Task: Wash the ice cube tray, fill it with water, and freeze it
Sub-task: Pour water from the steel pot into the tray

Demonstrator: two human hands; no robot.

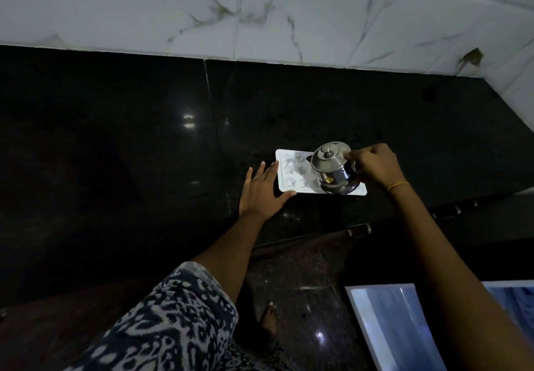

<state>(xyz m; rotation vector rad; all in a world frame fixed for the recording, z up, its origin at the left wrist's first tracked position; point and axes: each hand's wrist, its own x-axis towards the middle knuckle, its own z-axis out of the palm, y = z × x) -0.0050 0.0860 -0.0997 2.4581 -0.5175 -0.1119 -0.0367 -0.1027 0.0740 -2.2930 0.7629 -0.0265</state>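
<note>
We are over the black polished stone counter [144, 139], and the white rectangular plastic ice cube tray [291, 172] lies flat on it, near the front edge, well in from the pale marbled wall tiles [289, 9]. Our left hand [264, 190] lies flat beside the tray's left end, fingers straight and slightly spread, fingertips touching the short edge and the thumb against the near corner. That is the bracing hand. Our right hand [375, 164], a yellow thread band [398, 185] at the wrist, has its fingers curled round a small shiny lidded steel pot [332, 168], tipped toward us over the tray's right half. We judge this to be the filling step: water going from pot to tray, though no stream shows in this dim light. The left cells look glazed and patchy; whether that is water or frost we cannot tell.

To do this well, we want a slow tilt and a thin pour, the lip held low over the cells so nothing splashes onto the counter. We move the pot along the rows, not flooding one spot, and stop short of the rim, because the tray must then be carried level. The left hand should hold the tray flat and stop it sliding. At lower right a white-framed open compartment [387, 324] shows, perhaps the freezer.
</note>
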